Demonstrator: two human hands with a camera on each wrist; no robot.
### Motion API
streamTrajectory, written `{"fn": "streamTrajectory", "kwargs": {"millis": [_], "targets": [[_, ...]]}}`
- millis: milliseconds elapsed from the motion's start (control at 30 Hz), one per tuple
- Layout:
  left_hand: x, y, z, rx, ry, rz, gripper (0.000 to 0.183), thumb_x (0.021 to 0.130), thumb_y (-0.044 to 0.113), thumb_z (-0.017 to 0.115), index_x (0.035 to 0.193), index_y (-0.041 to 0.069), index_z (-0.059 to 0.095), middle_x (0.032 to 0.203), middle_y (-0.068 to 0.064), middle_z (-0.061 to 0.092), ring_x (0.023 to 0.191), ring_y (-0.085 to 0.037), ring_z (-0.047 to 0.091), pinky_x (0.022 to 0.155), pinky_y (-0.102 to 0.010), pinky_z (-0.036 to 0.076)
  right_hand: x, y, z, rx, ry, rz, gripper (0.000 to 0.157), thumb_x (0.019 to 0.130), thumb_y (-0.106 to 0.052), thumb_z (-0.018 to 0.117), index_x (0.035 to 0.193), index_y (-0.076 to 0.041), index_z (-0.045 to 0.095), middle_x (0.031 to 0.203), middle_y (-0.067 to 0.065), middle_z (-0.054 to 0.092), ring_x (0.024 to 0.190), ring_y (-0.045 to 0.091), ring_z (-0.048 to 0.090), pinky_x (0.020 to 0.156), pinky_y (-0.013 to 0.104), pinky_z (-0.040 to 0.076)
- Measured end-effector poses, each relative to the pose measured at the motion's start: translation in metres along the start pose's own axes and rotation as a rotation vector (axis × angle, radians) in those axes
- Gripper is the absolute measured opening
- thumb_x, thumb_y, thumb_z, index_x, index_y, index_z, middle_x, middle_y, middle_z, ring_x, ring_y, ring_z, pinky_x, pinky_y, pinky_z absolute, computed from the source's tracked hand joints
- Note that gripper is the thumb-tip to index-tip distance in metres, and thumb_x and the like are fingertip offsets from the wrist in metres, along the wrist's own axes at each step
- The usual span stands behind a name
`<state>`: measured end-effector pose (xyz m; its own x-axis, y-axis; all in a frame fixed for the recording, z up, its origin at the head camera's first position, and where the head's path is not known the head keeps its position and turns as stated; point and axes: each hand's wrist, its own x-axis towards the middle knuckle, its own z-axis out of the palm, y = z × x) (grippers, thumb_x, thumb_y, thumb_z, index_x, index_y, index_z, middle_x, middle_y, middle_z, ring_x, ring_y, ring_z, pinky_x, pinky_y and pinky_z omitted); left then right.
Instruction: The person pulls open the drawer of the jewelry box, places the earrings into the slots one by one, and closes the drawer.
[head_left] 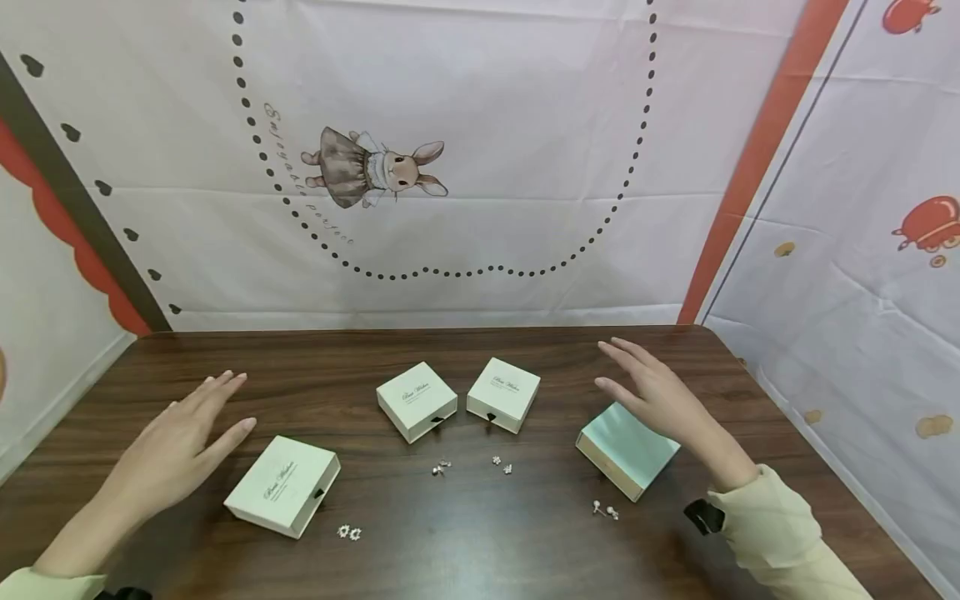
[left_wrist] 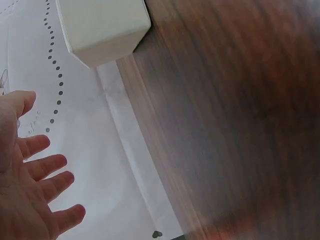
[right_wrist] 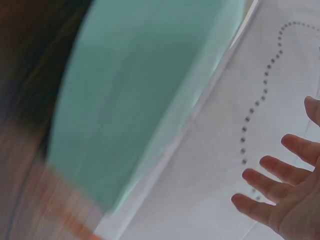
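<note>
My left hand (head_left: 171,446) hovers with fingers extended, just left of a cream gift box (head_left: 283,483) lettered "Best Wishes" with a black pull tab. On the other side my right hand (head_left: 660,396) is raised, fingers spread, over the far edge of a mint-green box (head_left: 628,450). Both hands hold nothing; the left wrist view shows spread fingers (left_wrist: 52,167), and so does the right wrist view. Two more cream boxes, one left of centre (head_left: 417,402) and one right of it (head_left: 503,395), stand side by side at the table's middle.
Small earrings lie in front of the boxes: a flower-shaped pair (head_left: 349,532) at left, a pair (head_left: 441,468) and another (head_left: 502,465) near the middle, and a pearl-like pair (head_left: 605,509) at right. A dark wood table (head_left: 450,550) meets a printed white cloth (head_left: 480,167) behind.
</note>
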<state>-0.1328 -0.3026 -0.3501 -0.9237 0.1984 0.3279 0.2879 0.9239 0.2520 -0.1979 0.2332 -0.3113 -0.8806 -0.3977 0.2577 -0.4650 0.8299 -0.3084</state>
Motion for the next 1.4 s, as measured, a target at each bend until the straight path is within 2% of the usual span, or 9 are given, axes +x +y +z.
{"fn": "streamTrajectory", "kwargs": {"millis": [367, 500, 567, 667, 733, 900, 1033, 1267, 1400], "targets": [[-0.003, 0.004, -0.002, -0.189, -0.127, -0.076, 0.068, 0.09, 0.037, 0.053, 0.145, 0.017, 0.019, 0.14, -0.023, 0.034, 0.12, -0.048, 0.036, 0.086, -0.06, 0.03, 0.023, -0.039, 0.014, 0.114, 0.065, -0.109, 0.048, 0.089, -0.026, 0.057, 0.131, -0.004, 0.047, 0.127, 0.015, 0.053, 0.112, 0.03, 0.052, 0.09, 0.046, 0.042], [-0.008, 0.004, -0.002, -0.281, -0.195, -0.101, 0.069, 0.088, 0.038, 0.056, 0.144, 0.026, 0.02, 0.141, -0.015, 0.036, 0.12, -0.039, 0.038, 0.086, -0.053, 0.034, 0.033, -0.055, 0.021, 0.215, 0.096, -0.169, 0.043, 0.086, -0.019, 0.061, 0.125, -0.001, 0.053, 0.114, 0.012, 0.063, 0.093, 0.021, 0.062, 0.078, 0.039, 0.049], [-0.011, 0.003, -0.001, -0.3, -0.211, -0.089, 0.067, 0.087, 0.036, 0.058, 0.143, 0.029, 0.022, 0.141, -0.011, 0.038, 0.122, -0.022, 0.039, 0.089, -0.041, 0.038, 0.038, -0.062, 0.024, 0.258, 0.095, -0.186, 0.042, 0.086, -0.017, 0.061, 0.123, 0.0, 0.054, 0.109, 0.011, 0.064, 0.088, 0.018, 0.063, 0.076, 0.037, 0.05], [-0.014, 0.001, 0.0, -0.306, -0.214, -0.057, 0.066, 0.085, 0.034, 0.061, 0.141, 0.03, 0.026, 0.138, -0.007, 0.042, 0.116, 0.006, 0.038, 0.082, -0.021, 0.04, 0.043, -0.072, 0.029, 0.316, 0.071, -0.191, 0.039, 0.085, -0.015, 0.062, 0.121, 0.001, 0.056, 0.102, 0.011, 0.067, 0.086, 0.017, 0.063, 0.074, 0.034, 0.051], [-0.016, 0.001, 0.001, -0.303, -0.215, -0.043, 0.067, 0.084, 0.034, 0.063, 0.14, 0.031, 0.028, 0.136, -0.003, 0.044, 0.109, 0.018, 0.035, 0.079, -0.015, 0.04, 0.047, -0.078, 0.032, 0.348, 0.047, -0.195, 0.038, 0.085, -0.015, 0.061, 0.12, 0.001, 0.057, 0.101, 0.013, 0.067, 0.086, 0.018, 0.064, 0.074, 0.031, 0.051], [-0.017, 0.0, 0.002, -0.28, -0.247, -0.029, 0.074, 0.077, 0.037, 0.069, 0.14, 0.032, 0.03, 0.132, -0.001, 0.048, 0.11, 0.011, 0.04, 0.078, -0.023, 0.043, 0.054, -0.092, 0.042, 0.407, -0.023, -0.215, 0.035, 0.086, -0.016, 0.06, 0.117, 0.001, 0.059, 0.1, 0.013, 0.068, 0.088, 0.019, 0.064, 0.074, 0.028, 0.051], [-0.017, -0.003, 0.005, -0.312, -0.256, 0.021, 0.079, 0.073, 0.034, 0.073, 0.14, 0.026, 0.032, 0.132, -0.007, 0.048, 0.111, 0.018, 0.033, 0.079, -0.015, 0.039, 0.058, -0.104, 0.051, 0.422, -0.063, -0.248, 0.033, 0.086, -0.016, 0.06, 0.114, 0.001, 0.061, 0.098, 0.011, 0.068, 0.088, 0.017, 0.064, 0.074, 0.025, 0.051], [-0.017, -0.008, 0.014, -0.366, -0.264, 0.071, 0.081, 0.069, 0.031, 0.077, 0.138, 0.021, 0.037, 0.135, 0.025, 0.035, 0.114, 0.027, 0.02, 0.081, -0.012, 0.03, 0.064, -0.125, 0.068, 0.528, -0.152, -0.228, 0.03, 0.086, -0.017, 0.06, 0.109, 0.001, 0.064, 0.096, 0.01, 0.069, 0.085, 0.014, 0.064, 0.073, 0.019, 0.049], [-0.016, -0.008, 0.016, -0.373, -0.251, 0.113, 0.081, 0.067, 0.03, 0.078, 0.137, 0.017, 0.04, 0.136, 0.028, 0.033, 0.115, 0.026, 0.02, 0.08, -0.006, 0.029, 0.065, -0.137, 0.077, 0.567, -0.207, -0.206, 0.03, 0.086, -0.02, 0.061, 0.108, 0.0, 0.065, 0.097, 0.007, 0.07, 0.084, 0.01, 0.064, 0.073, 0.017, 0.048]]}}
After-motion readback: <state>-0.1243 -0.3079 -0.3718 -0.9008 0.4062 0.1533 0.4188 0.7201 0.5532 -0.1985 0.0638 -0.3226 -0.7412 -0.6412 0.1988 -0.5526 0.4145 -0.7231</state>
